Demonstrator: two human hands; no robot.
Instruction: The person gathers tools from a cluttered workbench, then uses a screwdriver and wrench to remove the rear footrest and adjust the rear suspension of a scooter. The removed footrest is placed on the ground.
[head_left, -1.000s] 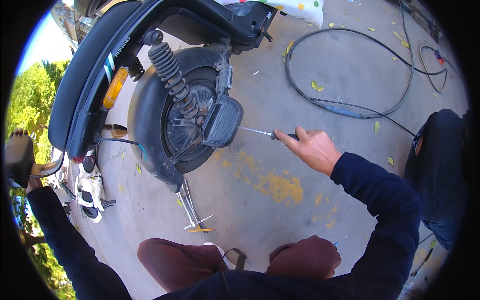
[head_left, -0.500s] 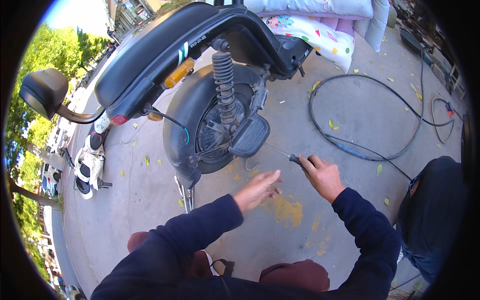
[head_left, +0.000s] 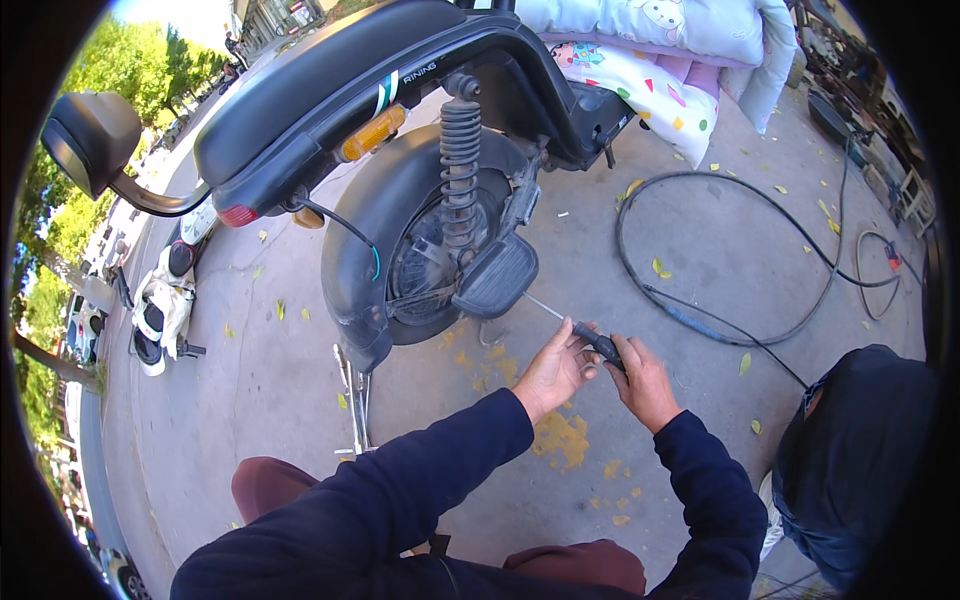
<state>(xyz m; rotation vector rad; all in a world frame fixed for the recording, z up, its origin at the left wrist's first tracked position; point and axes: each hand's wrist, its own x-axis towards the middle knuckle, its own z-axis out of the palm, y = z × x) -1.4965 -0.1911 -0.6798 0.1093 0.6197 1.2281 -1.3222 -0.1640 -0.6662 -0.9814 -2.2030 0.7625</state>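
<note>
My right hand (head_left: 643,384) grips the dark handle (head_left: 604,348) of a screwdriver, whose shaft (head_left: 543,305) runs to the black footrest (head_left: 495,275) beside the scooter's rear wheel (head_left: 358,295). My left hand (head_left: 556,370) has come round the front of the same handle, thumb up along it and fingers curled. Above the footrest stands a coiled shock absorber (head_left: 460,180) under the black seat (head_left: 290,100), with an amber reflector (head_left: 372,133) and a dangling cable (head_left: 350,231).
Metal wrenches (head_left: 362,395) lie left of my hands. A black hose (head_left: 625,250) loops across the concrete (head_left: 700,460). A person in dark clothes (head_left: 855,450) is close at the right. Patterned quilts (head_left: 670,100) rest on the scooter. A white scooter (head_left: 160,310) stands at the left.
My left hand has left the scooter's upper rear at the left and moved across onto the screwdriver handle. My right hand still holds it, now lower in the picture as the view shifted.
</note>
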